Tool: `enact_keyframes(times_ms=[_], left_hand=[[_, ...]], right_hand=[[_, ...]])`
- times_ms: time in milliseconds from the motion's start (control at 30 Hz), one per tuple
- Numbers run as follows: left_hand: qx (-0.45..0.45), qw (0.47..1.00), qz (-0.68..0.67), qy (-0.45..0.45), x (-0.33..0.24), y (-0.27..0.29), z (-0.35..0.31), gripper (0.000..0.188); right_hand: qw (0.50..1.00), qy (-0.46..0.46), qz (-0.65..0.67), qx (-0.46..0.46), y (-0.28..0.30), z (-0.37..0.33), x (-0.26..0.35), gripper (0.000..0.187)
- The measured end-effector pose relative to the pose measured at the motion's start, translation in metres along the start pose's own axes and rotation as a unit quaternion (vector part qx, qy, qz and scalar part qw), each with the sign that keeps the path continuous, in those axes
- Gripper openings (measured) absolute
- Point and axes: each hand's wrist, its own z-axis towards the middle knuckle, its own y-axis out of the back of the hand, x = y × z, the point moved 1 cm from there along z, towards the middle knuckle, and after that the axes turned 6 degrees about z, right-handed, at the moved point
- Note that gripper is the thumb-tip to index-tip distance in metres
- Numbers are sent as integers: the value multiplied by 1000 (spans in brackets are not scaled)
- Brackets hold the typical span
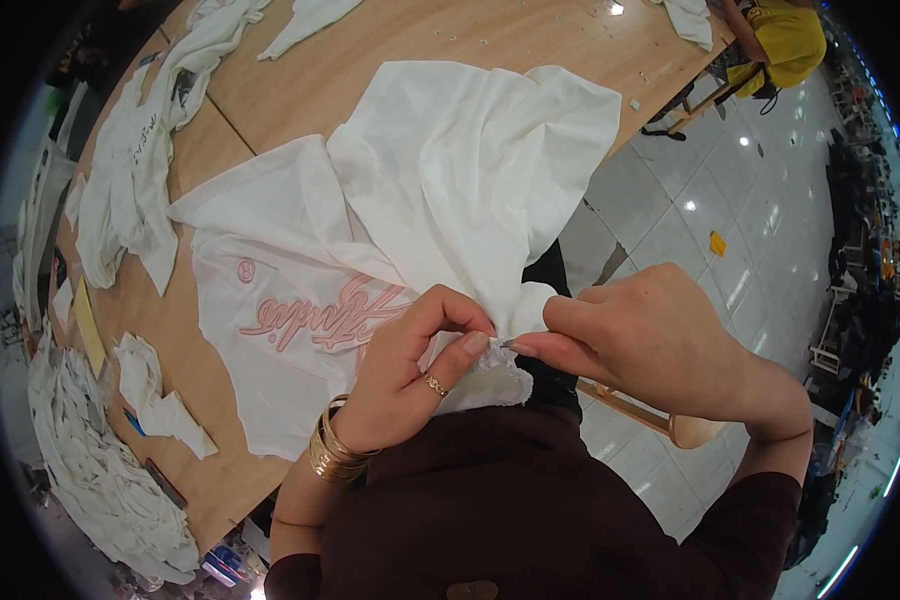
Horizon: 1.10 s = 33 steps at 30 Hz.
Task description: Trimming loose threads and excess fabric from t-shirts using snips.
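A white garment (450, 160) with pink lettering on one panel lies bunched across the table's near edge and into my lap. My left hand (410, 370), wearing a ring and gold bracelets, pinches a bit of its white cloth between thumb and forefinger. Close beside it, my right hand (640, 340) is closed with thumb and forefinger around a small pointed metal tool (507, 345). Only the tool's tip shows, touching or almost touching the pinched cloth; the rest is hidden in my fingers, so its exact kind is unclear.
The wooden table (300, 95) bears more white garments (130, 160) at left. A large white cloth pile (100, 470) hangs at the lower left, near a yellow strip (89, 331). A stool (695, 431) stands at my right on the tiled floor. A person in yellow (785, 40) sits far right.
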Motion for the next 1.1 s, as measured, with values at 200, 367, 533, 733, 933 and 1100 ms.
enact_keyframes(times_ms=[200, 367, 533, 733, 933, 1100], left_hand=[[3, 1000, -18, 13, -1, 1, 0, 7], [12, 997, -73, 14, 1, 3, 0, 8], [14, 996, -85, 4, 4, 3, 0, 9], [-85, 993, -58, -60, 11, -3, -3, 9], [-134, 978, 100, -126, 14, -8, -3, 12], [-123, 971, 139, -149, 11, -8, -3, 13]], right_hand=[[999, -44, 21, 2, -4, 1, 1, 45], [985, -75, 155, 24, -11, 5, -9, 46], [969, -93, 231, 7, -19, 6, -14, 44], [935, -89, 321, -122, -36, 2, -13, 29], [906, -40, 293, -304, -66, 3, 1, 23], [908, 83, 201, -359, -74, 6, -2, 25]])
